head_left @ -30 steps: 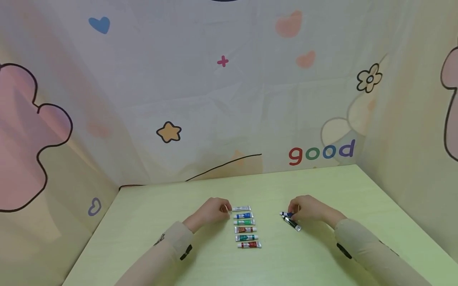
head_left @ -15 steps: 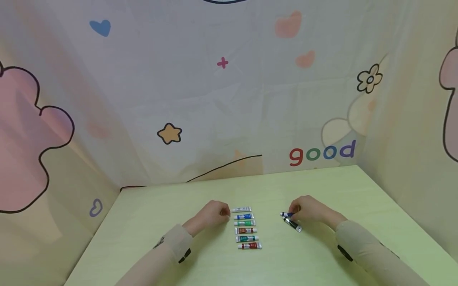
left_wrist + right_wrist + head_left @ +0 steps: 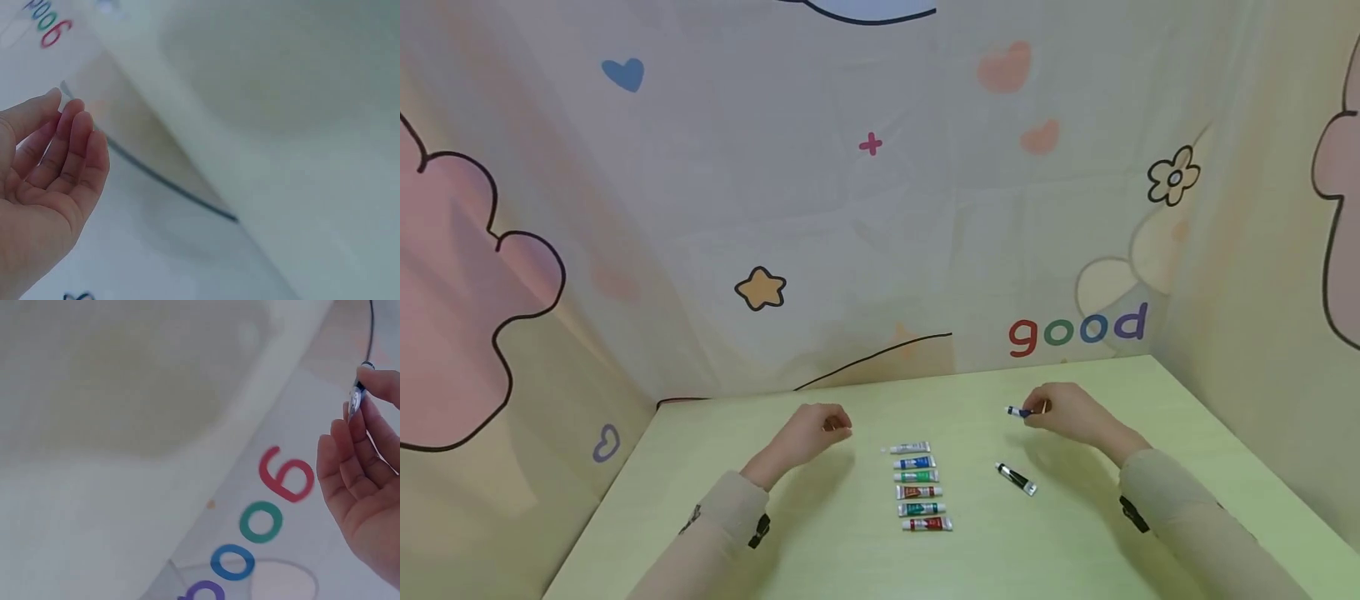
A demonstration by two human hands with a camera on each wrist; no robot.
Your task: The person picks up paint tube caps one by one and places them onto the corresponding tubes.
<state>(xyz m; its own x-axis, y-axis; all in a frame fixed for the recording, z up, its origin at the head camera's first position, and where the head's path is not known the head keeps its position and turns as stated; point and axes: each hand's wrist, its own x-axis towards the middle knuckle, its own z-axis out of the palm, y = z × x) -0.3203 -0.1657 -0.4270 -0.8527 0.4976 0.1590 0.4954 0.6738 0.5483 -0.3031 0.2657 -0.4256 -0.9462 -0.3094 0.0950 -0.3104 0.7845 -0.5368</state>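
My right hand (image 3: 1067, 410) pinches a dark blue paint tube (image 3: 1018, 412) between thumb and fingers, raised over the table. In the right wrist view the tube (image 3: 357, 394) shows its silver end beneath the thumb; the fingers cover part of it. Below lies a black paint tube (image 3: 1016, 478), set at a slant. My left hand (image 3: 814, 433) hovers left of a column of paint tubes, fingers loosely bent with nothing seen in them. Top to bottom, the column has a white tube (image 3: 911, 448), a blue one (image 3: 914, 462), a light green one (image 3: 916, 477) and several more.
Lower in the column are a brown tube (image 3: 919, 492), a dark green tube (image 3: 921, 509) and a red tube (image 3: 927, 524). The pale green table (image 3: 737, 467) meets a printed curtain (image 3: 850, 250) at its back and sides.
My right hand has lifted the dark blue tube up and away from the black one. Leaving the white tube's cap end, my left hand has moved left and up. The view has tilted slightly.
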